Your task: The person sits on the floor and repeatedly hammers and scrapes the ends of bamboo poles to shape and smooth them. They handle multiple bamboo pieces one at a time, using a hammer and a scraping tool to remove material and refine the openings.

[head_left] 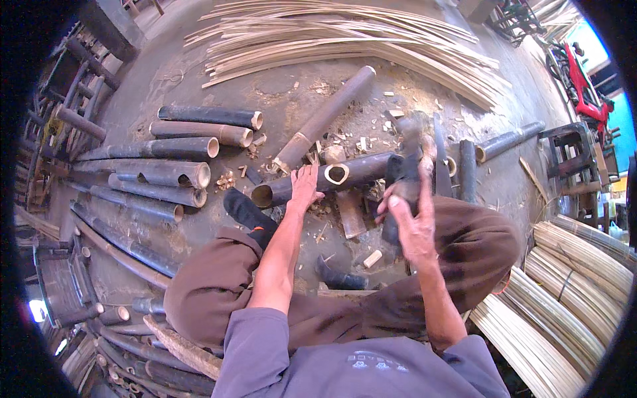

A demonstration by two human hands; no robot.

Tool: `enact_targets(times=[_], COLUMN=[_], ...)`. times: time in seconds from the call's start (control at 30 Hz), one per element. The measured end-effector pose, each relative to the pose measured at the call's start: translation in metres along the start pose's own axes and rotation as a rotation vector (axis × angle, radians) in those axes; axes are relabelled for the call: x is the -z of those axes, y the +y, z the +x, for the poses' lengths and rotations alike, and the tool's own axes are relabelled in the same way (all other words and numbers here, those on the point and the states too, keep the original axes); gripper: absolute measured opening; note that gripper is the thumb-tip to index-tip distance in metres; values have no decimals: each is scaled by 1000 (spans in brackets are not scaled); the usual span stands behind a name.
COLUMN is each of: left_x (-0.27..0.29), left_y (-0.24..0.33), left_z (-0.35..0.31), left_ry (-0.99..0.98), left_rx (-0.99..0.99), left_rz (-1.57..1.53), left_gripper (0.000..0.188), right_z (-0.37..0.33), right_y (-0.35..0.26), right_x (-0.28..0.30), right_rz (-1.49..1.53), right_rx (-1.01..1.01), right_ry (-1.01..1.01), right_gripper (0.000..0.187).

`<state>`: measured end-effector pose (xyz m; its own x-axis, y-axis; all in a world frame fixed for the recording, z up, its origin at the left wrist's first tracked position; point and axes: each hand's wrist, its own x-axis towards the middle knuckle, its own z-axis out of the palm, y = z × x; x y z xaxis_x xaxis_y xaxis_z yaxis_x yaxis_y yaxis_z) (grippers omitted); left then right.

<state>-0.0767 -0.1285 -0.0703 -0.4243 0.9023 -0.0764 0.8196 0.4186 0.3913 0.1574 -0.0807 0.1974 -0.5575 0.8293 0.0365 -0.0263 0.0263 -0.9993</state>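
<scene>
Head view: left hand [306, 186] spread on the dark bamboo tube [361, 170] at the sitter's twelve o'clock; right hand [415, 225], four o'clock from it, seemingly grips a blurred tool [426, 147]. If the tube rolls, fingers could get hit.

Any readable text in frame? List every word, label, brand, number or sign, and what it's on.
Grey-purple shirt: small pale print on the front, too small and distorted to quote.
Dark bamboo tube under the left hand: no lettering visible.
Red frame, far right: any marking too small to tell.
No other text I can make out.
</scene>
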Motion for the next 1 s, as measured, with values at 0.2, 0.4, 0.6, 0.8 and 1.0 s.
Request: enact_targets(times=[0.2, 0.4, 0.6, 0.8, 1.0], left_x=[-5, 6, 91, 96, 75], left_y=[-9, -1, 86, 99, 91], left_z=[-1, -14, -3, -3, 6], left_ry=[20, 57, -370, -634, -724], left_rx=[-33, -3, 374, 293, 363], left_rz=[-10, 6, -669, -552, -652], left_gripper=[107, 92, 68, 81, 81], right_z=[17, 17, 13, 5, 17], right_y=[-18, 64, 151, 192, 184], right_x=[3, -18, -57, -87, -84], right_rz=[262, 378, 365, 273, 36], right_rx=[-76, -424, -598, -658, -657], right_ry=[144, 195, 225, 231, 168], right_gripper=[86, 90, 75, 66, 71])
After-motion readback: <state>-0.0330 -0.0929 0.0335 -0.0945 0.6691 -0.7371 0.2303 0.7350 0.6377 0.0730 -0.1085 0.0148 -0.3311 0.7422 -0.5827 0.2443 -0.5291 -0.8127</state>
